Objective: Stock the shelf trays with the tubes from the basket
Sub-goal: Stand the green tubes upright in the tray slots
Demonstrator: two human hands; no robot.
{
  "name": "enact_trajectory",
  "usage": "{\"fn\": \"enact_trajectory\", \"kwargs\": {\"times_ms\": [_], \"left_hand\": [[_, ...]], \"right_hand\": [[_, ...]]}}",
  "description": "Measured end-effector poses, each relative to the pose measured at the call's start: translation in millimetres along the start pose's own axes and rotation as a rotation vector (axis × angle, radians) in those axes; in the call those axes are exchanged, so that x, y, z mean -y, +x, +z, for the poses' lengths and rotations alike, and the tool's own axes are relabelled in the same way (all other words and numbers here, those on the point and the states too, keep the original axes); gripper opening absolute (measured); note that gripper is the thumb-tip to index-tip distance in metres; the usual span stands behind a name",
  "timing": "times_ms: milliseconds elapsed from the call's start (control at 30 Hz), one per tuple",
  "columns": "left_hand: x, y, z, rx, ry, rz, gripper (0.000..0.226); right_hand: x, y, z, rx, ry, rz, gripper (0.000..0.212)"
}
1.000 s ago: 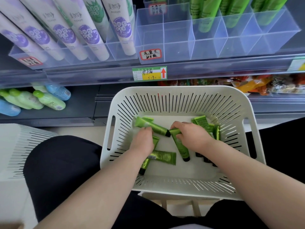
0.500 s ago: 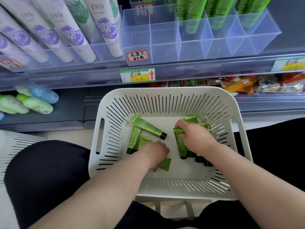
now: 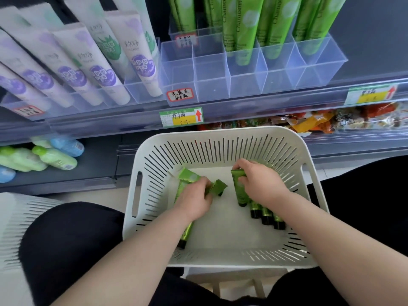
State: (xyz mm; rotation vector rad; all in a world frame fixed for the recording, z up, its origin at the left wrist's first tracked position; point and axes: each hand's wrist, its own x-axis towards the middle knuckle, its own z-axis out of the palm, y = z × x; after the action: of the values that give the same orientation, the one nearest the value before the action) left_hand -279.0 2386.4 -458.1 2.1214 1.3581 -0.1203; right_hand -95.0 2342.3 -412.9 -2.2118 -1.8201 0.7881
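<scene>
Head view, far left: white tubes (image 3: pixel 106 69), purple labels, script unreadable.
Left hand (image 3: pixel 195 196): curled around small green tubes (image 3: pixel 217 187) in white basket (image 3: pixel 220 131).
Right hand (image 3: pixel 259 184): gripping another green tube (image 3: pixel 240 191) there.
Far right: clear tray (image 3: pixel 212 85), tall tubes (image 3: pixel 276 29) lettered "Chamom…".

— What's in the white basket (image 3: pixel 220 134), centre frame?
— Both hands. The left hand (image 3: pixel 195 200) grips small green tubes (image 3: pixel 217 187); the right hand (image 3: pixel 259 184) holds a bunch more.
— And above?
— A clear tray (image 3: pixel 212 85), tall green tubes (image 3: pixel 242 29) in its right compartments.

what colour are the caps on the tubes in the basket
Black caps on green tubes, seen in the head view.
</scene>
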Motion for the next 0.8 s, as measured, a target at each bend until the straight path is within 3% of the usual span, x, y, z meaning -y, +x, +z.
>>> {"fn": "enact_trajectory", "kwargs": {"times_ms": [100, 267, 500, 800], "left_hand": [[-5.0, -11.3, -20.5, -0.06, -0.159, 0.013, 0.031], [-18.8, -23.6, -52.9, -0.195, -0.364, 0.025, 0.008], [-62.5, -33.6, -120.1, -0.52, -0.38, 0.147, 0.024], [-131.8, -31.3, -230.2, -0.818, -0.425, 0.331, 0.017]], "right_hand": [[6.3, -4.2, -7.1, -0.024, -0.013, -0.018, 0.027], [26.1, -14.5, -30.7, -0.127, -0.016, -0.078, 0.028], [52.5, -30.2, -90.7, -0.366, -0.061, -0.198, 0.029], [82.5, -36.4, -203.3, -0.716, -0.02, -0.323, 0.031]]}}
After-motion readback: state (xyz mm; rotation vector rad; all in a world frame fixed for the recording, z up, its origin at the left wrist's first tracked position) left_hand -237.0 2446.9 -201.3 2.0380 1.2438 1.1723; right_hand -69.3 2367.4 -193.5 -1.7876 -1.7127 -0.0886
